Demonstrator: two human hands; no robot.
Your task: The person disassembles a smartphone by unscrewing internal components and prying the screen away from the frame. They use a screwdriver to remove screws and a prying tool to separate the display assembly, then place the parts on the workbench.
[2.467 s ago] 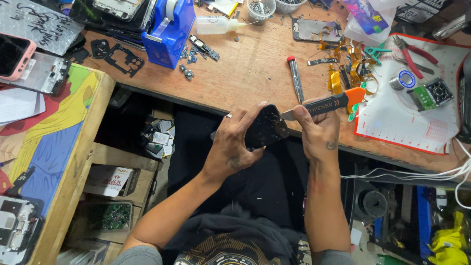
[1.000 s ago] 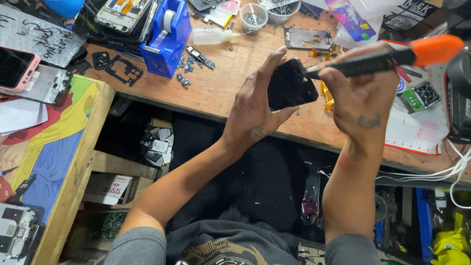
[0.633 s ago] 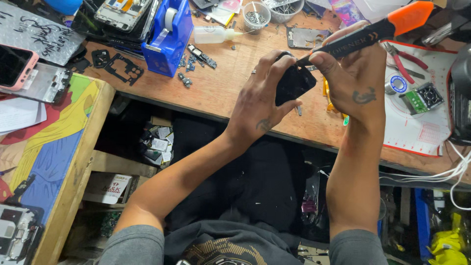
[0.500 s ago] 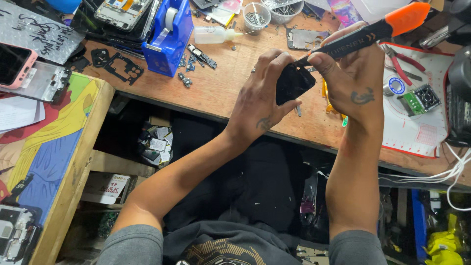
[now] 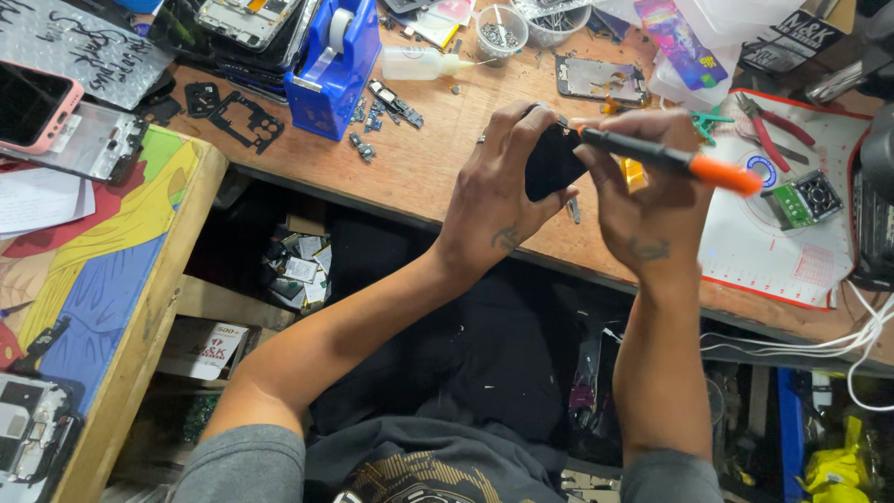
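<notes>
Bare brown wood made up the workbench (image 5: 438, 158), which ran across the top of the view and was cut off at the upper edge and at the right. To the left stood a lower side table (image 5: 121, 261) painted in yellow, blue and red, its near end out of frame. A white mat with a red border (image 5: 792, 261) lay on the bench at the right, partly hidden behind the right hand. A blue tape dispenser (image 5: 335, 65) stood at the back left of the bench, with small dark frame parts (image 5: 244, 119) beside it.

Above the bench's front edge, the left hand (image 5: 498, 191) was curled around a small black device (image 5: 551, 163), fingers wrapped over its top and thumb below; only a dark wedge of it showed between the two hands, so its face could not be made out. The right hand (image 5: 643, 200) was closed on a black screwdriver with an orange end (image 5: 675, 160), held slanting, its tip at the device and hidden where the fingers met.

Red-handled pliers (image 5: 768, 130) lay on the mat, and a small green circuit part (image 5: 805, 197) sat near them. A white squeeze bottle (image 5: 419, 63) lay behind the hands. A pink-cased phone (image 5: 33, 102) was cut off at the left edge.
</notes>
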